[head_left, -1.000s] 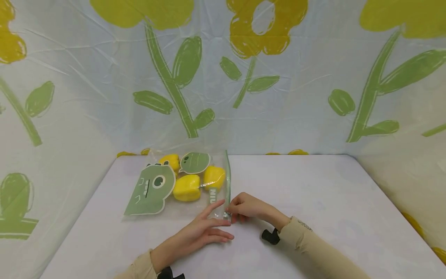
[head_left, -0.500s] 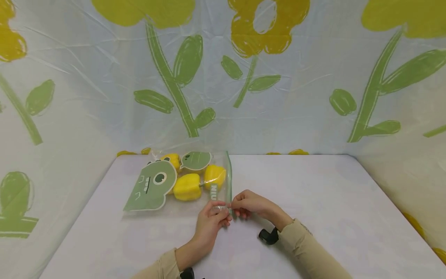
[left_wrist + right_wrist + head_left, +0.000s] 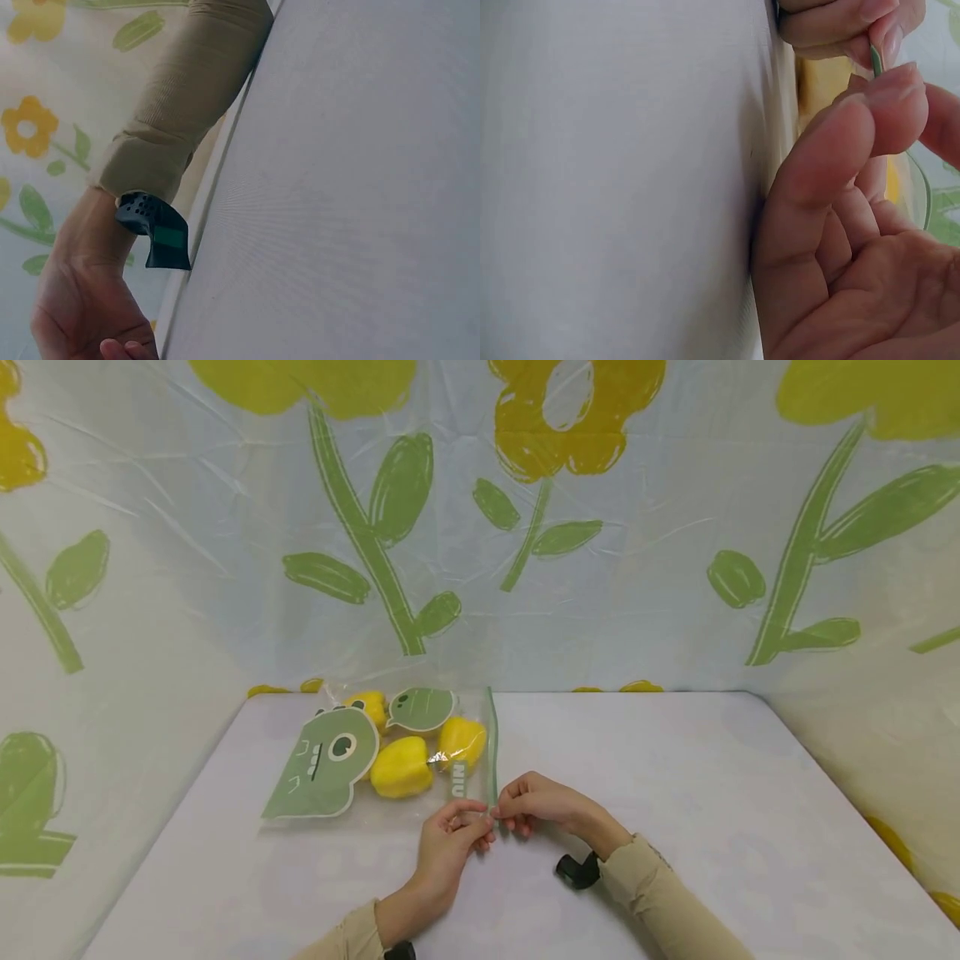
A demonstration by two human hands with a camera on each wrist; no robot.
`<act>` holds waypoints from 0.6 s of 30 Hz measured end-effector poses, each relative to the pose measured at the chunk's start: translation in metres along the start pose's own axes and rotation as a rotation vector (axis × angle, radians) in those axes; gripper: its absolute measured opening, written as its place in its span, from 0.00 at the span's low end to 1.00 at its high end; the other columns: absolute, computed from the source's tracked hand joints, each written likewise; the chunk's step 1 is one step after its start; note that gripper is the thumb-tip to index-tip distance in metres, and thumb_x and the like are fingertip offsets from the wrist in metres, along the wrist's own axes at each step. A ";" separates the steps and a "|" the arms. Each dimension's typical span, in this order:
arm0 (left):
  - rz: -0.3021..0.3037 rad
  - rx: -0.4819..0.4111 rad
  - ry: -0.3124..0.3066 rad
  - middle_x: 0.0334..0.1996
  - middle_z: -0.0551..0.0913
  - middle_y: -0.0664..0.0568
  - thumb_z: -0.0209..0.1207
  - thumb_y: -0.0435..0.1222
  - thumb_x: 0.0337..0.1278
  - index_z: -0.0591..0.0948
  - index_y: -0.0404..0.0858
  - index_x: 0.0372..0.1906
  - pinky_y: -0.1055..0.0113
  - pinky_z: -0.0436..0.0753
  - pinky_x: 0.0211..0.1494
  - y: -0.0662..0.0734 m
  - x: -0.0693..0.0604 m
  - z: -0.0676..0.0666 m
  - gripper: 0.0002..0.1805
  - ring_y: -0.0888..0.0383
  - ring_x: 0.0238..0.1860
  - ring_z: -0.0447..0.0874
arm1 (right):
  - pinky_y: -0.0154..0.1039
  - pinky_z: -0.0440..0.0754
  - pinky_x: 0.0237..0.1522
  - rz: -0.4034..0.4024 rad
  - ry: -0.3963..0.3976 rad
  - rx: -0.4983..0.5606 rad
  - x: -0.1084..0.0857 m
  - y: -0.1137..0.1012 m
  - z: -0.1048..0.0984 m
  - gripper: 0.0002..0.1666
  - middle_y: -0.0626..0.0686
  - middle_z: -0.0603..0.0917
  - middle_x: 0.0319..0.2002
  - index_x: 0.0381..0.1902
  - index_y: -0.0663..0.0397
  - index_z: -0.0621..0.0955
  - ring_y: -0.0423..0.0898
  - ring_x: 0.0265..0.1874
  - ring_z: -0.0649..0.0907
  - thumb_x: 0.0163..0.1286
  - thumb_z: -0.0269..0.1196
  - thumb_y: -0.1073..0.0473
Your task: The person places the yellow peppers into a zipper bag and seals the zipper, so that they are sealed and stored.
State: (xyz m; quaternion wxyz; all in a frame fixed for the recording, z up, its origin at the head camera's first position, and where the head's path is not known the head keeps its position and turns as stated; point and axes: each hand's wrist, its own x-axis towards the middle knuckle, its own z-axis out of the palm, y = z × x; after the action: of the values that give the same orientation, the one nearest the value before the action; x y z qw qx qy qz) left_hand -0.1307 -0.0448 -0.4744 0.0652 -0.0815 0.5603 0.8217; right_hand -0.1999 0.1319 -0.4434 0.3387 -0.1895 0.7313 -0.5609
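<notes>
A clear zip bag [image 3: 318, 777] with green cartoon prints lies on the table, holding several yellow bell peppers [image 3: 402, 767]. Down its right side runs a green zip strip [image 3: 492, 735]. My left hand [image 3: 442, 856] pinches the bag's near right corner between thumb and forefinger. Just right of it, my right hand [image 3: 547, 800] pinches the end of the strip, fingertips close to the left ones. In the right wrist view the green strip's end [image 3: 877, 60] shows between the fingertips of both hands. Whether a slider is there is hidden by the fingers.
The white table [image 3: 675, 777] reaches to a flower-printed cloth [image 3: 637, 568] at the back and both sides. Black wrist cameras [image 3: 577, 870] are strapped at both sleeves. The left wrist view mainly shows a sleeved forearm [image 3: 180, 97] and tabletop.
My left hand, spread beside the bag's corner a second ago, has moved up and now pinches that corner. The right hand stays at the strip's end, nearly still.
</notes>
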 end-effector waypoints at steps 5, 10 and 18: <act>0.009 0.025 0.011 0.22 0.82 0.51 0.65 0.22 0.53 0.79 0.25 0.43 0.70 0.79 0.29 -0.001 0.001 0.000 0.12 0.59 0.23 0.80 | 0.32 0.71 0.22 0.005 0.050 0.023 0.000 0.000 0.002 0.15 0.48 0.75 0.17 0.20 0.67 0.76 0.40 0.15 0.71 0.65 0.63 0.63; 0.014 0.032 0.035 0.21 0.82 0.51 0.64 0.21 0.52 0.80 0.25 0.42 0.71 0.78 0.28 -0.002 0.002 0.001 0.11 0.59 0.22 0.79 | 0.33 0.72 0.23 0.019 0.129 0.033 0.002 0.000 0.005 0.13 0.47 0.75 0.17 0.19 0.58 0.77 0.41 0.16 0.73 0.63 0.63 0.63; 0.016 0.041 0.046 0.22 0.83 0.50 0.65 0.21 0.52 0.80 0.25 0.43 0.70 0.79 0.29 -0.001 0.003 0.001 0.12 0.58 0.22 0.80 | 0.34 0.72 0.24 0.017 0.259 0.073 0.009 -0.005 0.008 0.11 0.48 0.75 0.17 0.25 0.68 0.79 0.41 0.16 0.74 0.64 0.62 0.64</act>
State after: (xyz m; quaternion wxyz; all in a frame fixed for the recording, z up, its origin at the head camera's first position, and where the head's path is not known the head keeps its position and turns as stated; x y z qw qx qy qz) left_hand -0.1331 -0.0436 -0.4757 0.0476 -0.0946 0.5789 0.8085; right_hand -0.2012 0.1189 -0.4421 0.2528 -0.0970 0.7495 -0.6041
